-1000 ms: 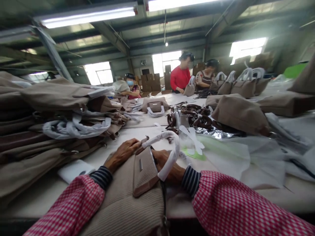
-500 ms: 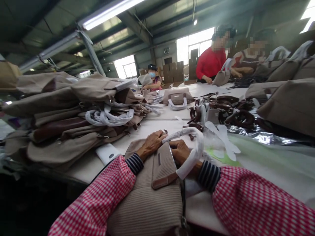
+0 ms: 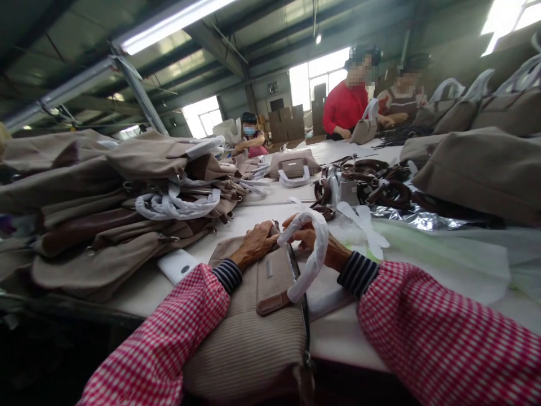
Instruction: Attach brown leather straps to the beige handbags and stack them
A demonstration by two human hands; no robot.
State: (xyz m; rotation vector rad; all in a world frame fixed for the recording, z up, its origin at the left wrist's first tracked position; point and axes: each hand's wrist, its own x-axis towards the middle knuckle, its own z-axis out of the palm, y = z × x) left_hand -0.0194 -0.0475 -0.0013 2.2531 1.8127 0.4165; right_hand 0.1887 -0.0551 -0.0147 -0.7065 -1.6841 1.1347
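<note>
1. Handbag (image 3: 249,332) is lying on its side, pocket facing up, to the right of the stack of bags (image 3: 97,197) and nearer the wearer.
2. Left hand (image 3: 256,245), right of the stack, is resting with bent fingers on the handbag's far end; whether they are pinching anything, I cannot tell.
3. Right hand (image 3: 307,237), farther right of the stack, is sitting behind the wrapped handle (image 3: 320,242), fingers loosely curled; some tips are hidden, so I cannot tell whether they are gripping.
4. Ribbed fabric is looking soft and limp, so the handbag is probably feeling light and giving under pressure.
5. White wrapping is looking slippery, though the arched handle is seeming springy; fabric along the zipper (image 3: 306,324), on the side away from the stack, is likely offering the surer hold.
</note>
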